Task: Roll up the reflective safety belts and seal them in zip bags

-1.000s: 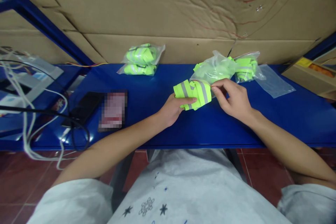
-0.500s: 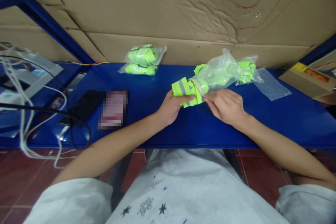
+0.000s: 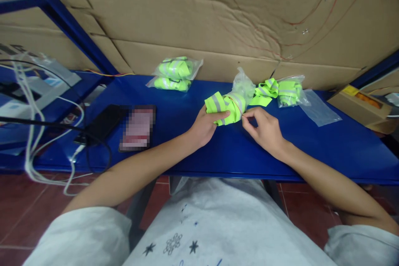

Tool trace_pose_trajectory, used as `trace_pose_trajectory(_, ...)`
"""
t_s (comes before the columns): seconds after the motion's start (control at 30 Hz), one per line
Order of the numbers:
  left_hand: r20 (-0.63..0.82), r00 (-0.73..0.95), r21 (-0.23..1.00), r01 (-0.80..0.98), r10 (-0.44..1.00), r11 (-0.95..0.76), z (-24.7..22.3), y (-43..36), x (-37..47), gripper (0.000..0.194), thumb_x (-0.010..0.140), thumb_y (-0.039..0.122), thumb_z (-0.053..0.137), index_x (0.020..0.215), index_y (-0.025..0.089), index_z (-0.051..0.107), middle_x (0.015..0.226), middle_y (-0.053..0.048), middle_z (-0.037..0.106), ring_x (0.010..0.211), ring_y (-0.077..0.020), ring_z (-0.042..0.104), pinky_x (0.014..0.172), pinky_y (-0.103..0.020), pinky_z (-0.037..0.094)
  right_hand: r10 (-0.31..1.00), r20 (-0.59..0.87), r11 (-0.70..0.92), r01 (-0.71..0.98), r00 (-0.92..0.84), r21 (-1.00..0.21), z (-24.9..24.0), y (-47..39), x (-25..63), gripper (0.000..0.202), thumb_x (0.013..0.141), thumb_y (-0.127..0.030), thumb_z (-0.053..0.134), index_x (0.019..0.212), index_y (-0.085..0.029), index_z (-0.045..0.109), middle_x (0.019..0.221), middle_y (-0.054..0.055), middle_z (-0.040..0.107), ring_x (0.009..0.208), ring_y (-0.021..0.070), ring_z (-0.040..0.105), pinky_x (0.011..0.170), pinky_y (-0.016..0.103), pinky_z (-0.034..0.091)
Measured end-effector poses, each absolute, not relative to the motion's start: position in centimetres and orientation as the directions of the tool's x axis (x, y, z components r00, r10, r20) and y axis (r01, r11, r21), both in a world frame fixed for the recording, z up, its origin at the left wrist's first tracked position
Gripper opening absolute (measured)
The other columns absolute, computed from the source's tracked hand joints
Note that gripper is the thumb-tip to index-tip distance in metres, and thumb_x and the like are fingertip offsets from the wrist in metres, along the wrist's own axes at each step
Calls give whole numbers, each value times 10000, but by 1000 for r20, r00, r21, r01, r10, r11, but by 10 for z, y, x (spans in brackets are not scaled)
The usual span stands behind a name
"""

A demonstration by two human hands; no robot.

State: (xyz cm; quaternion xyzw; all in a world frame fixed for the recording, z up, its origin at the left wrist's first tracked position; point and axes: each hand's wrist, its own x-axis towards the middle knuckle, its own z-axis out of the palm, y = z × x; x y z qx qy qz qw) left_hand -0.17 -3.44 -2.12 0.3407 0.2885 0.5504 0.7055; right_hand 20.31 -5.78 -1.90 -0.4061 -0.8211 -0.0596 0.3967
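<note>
While the bag mouth is pinched between the right hand's (image 3: pixel 264 131) thumb and forefinger, the folded neon band (image 3: pixel 222 110) is clamped by the left hand's (image 3: pixel 204 126) closed fingers above the blue table (image 3: pixel 311 149). The clear bag (image 3: pixel 241 89) is best drawn steadily over the band, its mouth kept wide.

on the tabletop (image 3: pixel 193 153), the folded vest (image 3: pixel 224 108) sits mid-way, partly in a plastic bag (image 3: pixel 242 88). behind-left lie two bagged vests (image 3: pixel 174 74); to the right a loose vest (image 3: pixel 264 91), another bagged vest (image 3: pixel 289 92), then an empty bag (image 3: pixel 318 108). a phone (image 3: pixel 102 122) lies far left.
</note>
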Motion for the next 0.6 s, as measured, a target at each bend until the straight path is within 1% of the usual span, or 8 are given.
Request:
trace_pose_trajectory(0.1,-39,229,793,-585,973,169,-23,-33,-2,597,548,173,957,1088,180,703,1095,-53,773,1120,-284,710,1059,-434,501,745,612,597,674,-265,-435,-20,-54,203,50,928,-214,638,879,-205,628,863,31,754,762,168,725,725,298,579)
trace_pose_trajectory(0.2,-44,219,790,-589,975,168,-25,-32,-1,595,575,190,942,1112,184,687,1107,-56,767,1130,-280,704,1049,-426,496,869,463,476,554,-175,-684,-25,-49,204,137,867,-304,705,806,-206,631,804,29,766,715,185,735,683,317,597)
trace_pose_trajectory(0.27,-49,205,789,-592,978,164,-26,-32,-1,603,574,187,940,1117,185,678,1107,-56,764,1126,-276,701,1034,-418,497,914,380,399,483,-141,-779,-31,-46,202,200,832,-368,747,787,-204,642,803,43,776,726,207,751,683,340,609)
trace_pose_trajectory(0.37,-49,187,793,-589,981,153,-27,-31,0,622,546,184,956,1101,190,674,1091,-49,763,1115,-273,700,1017,-405,500,946,286,323,363,-153,-874,-38,-46,195,283,824,-455,769,795,-206,638,787,51,778,729,223,767,704,370,632)
trace_pose_trajectory(0.43,-24,191,804,-580,981,132,-27,-31,0,623,550,211,966,1101,196,676,1071,-41,759,1097,-264,700,1005,-393,498,948,255,303,293,-193,-907,-38,-50,189,312,851,-488,755,813,-209,621,764,45,774,715,217,769,696,362,637)
trace_pose_trajectory(0.47,-1,195,813,-571,981,115,-26,-32,0,620,565,228,966,1109,200,670,1068,-37,754,1087,-255,698,999,-387,496,941,266,319,290,-207,-902,-37,-52,186,309,866,-487,746,822,-210,617,763,42,773,712,211,768,689,351,633)
trace_pose_trajectory(0.6,88,161,862,-506,983,5,-27,-37,2,609,631,263,948,1129,224,598,1053,-4,719,1001,-189,671,940,-341,497,891,381,453,411,-248,-791,-27,-61,180,235,903,-414,714,822,-210,629,776,30,774,686,177,742,658,305,601)
